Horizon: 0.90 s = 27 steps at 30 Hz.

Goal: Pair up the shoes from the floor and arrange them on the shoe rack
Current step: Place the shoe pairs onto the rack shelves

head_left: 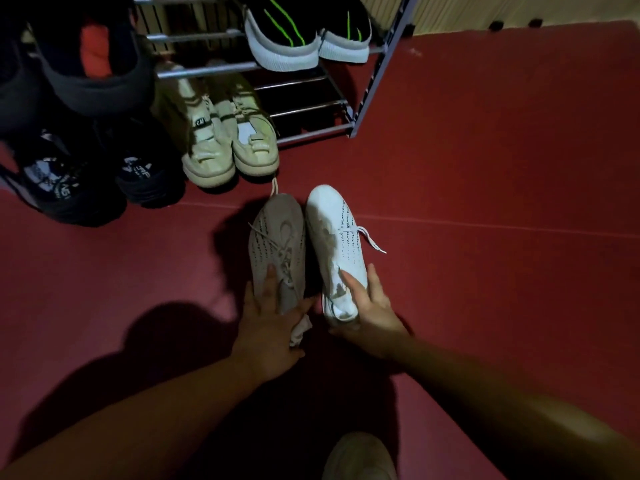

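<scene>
Two white knit sneakers lie side by side on the red floor, toes pointing toward the shoe rack (pixel 372 84). My left hand (pixel 266 327) grips the heel end of the left sneaker (pixel 277 237), fingers over its top and thumb on the inner side. My right hand (pixel 367 306) grips the heel end of the right sneaker (pixel 334 223), thumb inside the collar area. On the rack's lower shelf sit a beige pair (pixel 228 140) and a dark pair (pixel 104 178). The upper shelf holds a black pair with green stripes (pixel 301 32).
A black and red shoe (pixel 93 60) fills the upper left of the rack. The lower shelf's right part (pixel 308 109) shows bare metal bars. Another pale shoe (pixel 360 459) shows at the bottom edge. Red floor spreads to the right.
</scene>
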Tool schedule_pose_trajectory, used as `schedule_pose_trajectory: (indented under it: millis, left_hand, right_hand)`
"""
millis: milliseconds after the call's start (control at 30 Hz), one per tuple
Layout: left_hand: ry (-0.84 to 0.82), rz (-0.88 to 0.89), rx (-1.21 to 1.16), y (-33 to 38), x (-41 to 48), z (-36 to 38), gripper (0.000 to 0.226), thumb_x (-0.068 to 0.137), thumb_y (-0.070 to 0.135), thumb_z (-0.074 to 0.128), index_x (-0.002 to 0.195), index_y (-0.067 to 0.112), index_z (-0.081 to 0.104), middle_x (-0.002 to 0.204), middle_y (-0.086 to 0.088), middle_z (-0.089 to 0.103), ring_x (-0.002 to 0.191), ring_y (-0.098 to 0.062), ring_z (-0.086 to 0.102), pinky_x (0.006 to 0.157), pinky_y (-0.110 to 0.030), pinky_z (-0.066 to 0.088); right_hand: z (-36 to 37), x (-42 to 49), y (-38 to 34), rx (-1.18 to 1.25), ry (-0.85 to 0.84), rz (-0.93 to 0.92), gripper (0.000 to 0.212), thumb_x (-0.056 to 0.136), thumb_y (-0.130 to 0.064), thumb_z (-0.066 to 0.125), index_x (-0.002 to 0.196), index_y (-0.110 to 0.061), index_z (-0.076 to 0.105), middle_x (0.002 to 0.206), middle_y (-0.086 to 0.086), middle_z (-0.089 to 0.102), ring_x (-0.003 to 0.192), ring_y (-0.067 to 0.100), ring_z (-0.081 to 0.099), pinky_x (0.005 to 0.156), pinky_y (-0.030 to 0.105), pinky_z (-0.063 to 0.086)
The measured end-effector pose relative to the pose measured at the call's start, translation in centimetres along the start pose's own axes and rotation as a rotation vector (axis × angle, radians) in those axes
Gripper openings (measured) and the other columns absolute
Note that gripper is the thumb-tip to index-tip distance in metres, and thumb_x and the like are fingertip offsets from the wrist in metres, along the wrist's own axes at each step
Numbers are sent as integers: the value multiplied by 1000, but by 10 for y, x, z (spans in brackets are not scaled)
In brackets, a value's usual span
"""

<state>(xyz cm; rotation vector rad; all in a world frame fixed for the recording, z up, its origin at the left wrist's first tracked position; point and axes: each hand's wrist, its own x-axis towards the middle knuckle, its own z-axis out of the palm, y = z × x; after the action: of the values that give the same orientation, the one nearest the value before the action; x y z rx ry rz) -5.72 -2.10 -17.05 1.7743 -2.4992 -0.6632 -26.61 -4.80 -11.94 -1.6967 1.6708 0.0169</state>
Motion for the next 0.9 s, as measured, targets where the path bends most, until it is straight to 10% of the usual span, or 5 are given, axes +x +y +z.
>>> schedule_pose_trajectory:
  millis: [233,533,800,900]
  left_hand:
    - [188,-7,-77,12,-9,-46,68,52,57,50,115,33,45,135,-12,43,119,-32,40,70,-37,56]
    - [322,-17,-646,53,22,-104,65,58,58,60,120,51,44,134,9,33,122,3,37,100,-12,31]
    - [428,-103,-698,54,111,-142,51,63,44,72,111,40,55,114,44,33,120,-6,44,106,-26,36]
    - [484,-181,-667,48,148,-145,52,64,54,64,114,43,54,132,11,36,117,-10,52,103,-28,42]
  right_hand:
    - [-5,13,9,72,71,-62,88,66,-51,69,144,-28,34,135,13,32,130,30,34,103,25,29]
    - [-62,38,26,392,413,-262,66,68,-7,80,124,-24,48,123,6,38,116,16,41,92,0,27]
    - [-87,67,47,185,392,-254,77,61,-36,70,133,-16,50,130,15,42,121,33,44,99,28,32]
    - [-75,77,53,202,370,-275,73,61,-47,63,129,-36,41,128,16,44,117,36,48,99,45,42]
